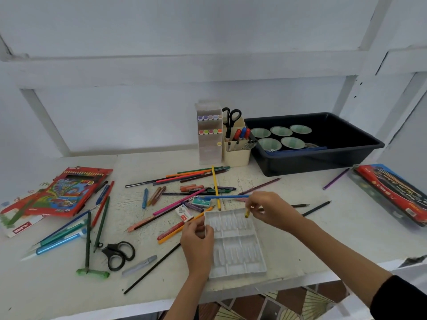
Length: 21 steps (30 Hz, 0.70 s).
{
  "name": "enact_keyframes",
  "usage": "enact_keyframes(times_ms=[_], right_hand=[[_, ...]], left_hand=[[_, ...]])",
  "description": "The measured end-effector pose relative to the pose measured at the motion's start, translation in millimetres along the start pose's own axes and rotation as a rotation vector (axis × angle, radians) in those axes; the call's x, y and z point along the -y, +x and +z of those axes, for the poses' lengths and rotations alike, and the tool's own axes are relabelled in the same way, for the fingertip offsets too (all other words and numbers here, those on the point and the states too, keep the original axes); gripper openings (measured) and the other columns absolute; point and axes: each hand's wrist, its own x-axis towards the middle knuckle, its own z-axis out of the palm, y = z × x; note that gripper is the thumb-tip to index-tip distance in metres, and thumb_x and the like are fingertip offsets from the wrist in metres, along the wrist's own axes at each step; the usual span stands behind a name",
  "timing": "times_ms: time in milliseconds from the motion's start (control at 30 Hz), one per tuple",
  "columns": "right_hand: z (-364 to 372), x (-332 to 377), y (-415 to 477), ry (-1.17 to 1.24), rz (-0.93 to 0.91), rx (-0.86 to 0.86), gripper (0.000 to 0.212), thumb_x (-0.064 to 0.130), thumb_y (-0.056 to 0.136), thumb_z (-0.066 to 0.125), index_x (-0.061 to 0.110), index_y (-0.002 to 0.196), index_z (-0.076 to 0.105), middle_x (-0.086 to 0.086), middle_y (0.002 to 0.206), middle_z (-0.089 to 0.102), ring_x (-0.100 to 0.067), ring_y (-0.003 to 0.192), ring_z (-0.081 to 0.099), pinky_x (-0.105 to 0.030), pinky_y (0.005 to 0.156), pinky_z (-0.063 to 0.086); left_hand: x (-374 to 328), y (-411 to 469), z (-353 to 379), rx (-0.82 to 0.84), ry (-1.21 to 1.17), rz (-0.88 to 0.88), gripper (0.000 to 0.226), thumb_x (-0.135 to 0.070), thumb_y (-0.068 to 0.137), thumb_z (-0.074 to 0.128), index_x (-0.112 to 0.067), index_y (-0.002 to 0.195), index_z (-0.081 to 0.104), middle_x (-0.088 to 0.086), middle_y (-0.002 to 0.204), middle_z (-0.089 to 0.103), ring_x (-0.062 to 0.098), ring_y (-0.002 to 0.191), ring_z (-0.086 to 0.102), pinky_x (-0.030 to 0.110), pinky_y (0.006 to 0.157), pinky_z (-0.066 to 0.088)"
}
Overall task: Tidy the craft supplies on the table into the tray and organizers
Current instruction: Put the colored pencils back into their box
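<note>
Head view: left hand (pixel 197 232) grips white tray (pixel 240 257) edge, right hand (pixel 270 211) pinches yellow stub (pixel 247 213) over it; stub cd miss slot & roll away if tray shifts.

The counter (pixel 335 227) is white-painted, matt, cracked and rough. The insert (pixel 238 250) is thin moulded white plastic, slightly glossy. The tray (pixel 323 162) is smooth dark plastic. The box (pixel 62 195) is glossy printed card.

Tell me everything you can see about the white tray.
The white tray looks like thin moulded plastic, rectangular, with two rows of long narrow slots, apparently empty. It lies flat on the table, near its front edge. The left hand grips its left rim; the right hand holds a yellow crayon over its far end.
</note>
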Motion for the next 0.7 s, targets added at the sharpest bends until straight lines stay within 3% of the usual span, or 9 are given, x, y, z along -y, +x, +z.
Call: enact_keyframes(times_ms=[167,300,433,567,700], right_hand=[[14.8,-0.5,-20.5,-0.177,-0.137,0.089,0.013,0.01,0.088,0.061,0.01,0.101,0.066,-0.006,0.102,0.066,-0.017,0.094,0.061,-0.028,0.086,0.053],[18.7,-0.5,-17.9,-0.23,-0.162,0.059,0.025,0.004,0.075,0.074,0.009,0.1,0.068,-0.009,0.103,0.067,-0.021,0.095,0.065,-0.028,0.083,0.055],[24.1,6.1,-13.2,-0.201,-0.173,0.018,0.029,0.001,0.068,0.079,0.007,0.096,0.071,-0.011,0.102,0.069,-0.022,0.095,0.067,-0.025,0.083,0.052],[34.9,5.0,-19.4,-0.099,-0.126,-0.067,0.025,-0.001,0.076,0.071,0.005,0.101,0.071,-0.011,0.107,0.067,-0.023,0.099,0.064,-0.027,0.088,0.05],[40.8,7.2,-31.3,0.027,-0.029,-0.171,0.025,0.009,0.081,0.065,0.005,0.105,0.07,-0.005,0.104,0.068,-0.015,0.095,0.06,-0.025,0.086,0.051]], left_hand=[[0.7,-0.6,-0.3,-0.002,-0.001,-0.008,0.024,-0.002,0.083,0.065,-0.009,0.107,0.068,0.002,0.097,0.062,0.007,0.08,0.06,0.015,0.065,0.049],[0.2,-0.8,0.1,-0.011,0.008,-0.017,0.024,-0.001,0.084,0.065,-0.007,0.106,0.068,0.003,0.097,0.063,0.007,0.079,0.06,0.012,0.062,0.049],[-2.6,-3.2,0.6,-0.035,0.01,-0.021,0.024,0.0,0.083,0.065,-0.005,0.106,0.067,0.004,0.096,0.062,0.006,0.078,0.059,0.009,0.062,0.049],[-6.0,-6.2,2.6,-0.079,-0.002,-0.042,0.023,0.001,0.084,0.064,-0.004,0.106,0.067,0.003,0.094,0.061,0.007,0.076,0.058,0.004,0.063,0.046],[-6.5,-7.4,2.4,-0.09,-0.012,-0.036,0.022,0.001,0.084,0.063,-0.004,0.106,0.068,0.002,0.094,0.06,0.007,0.077,0.058,0.003,0.064,0.046]])
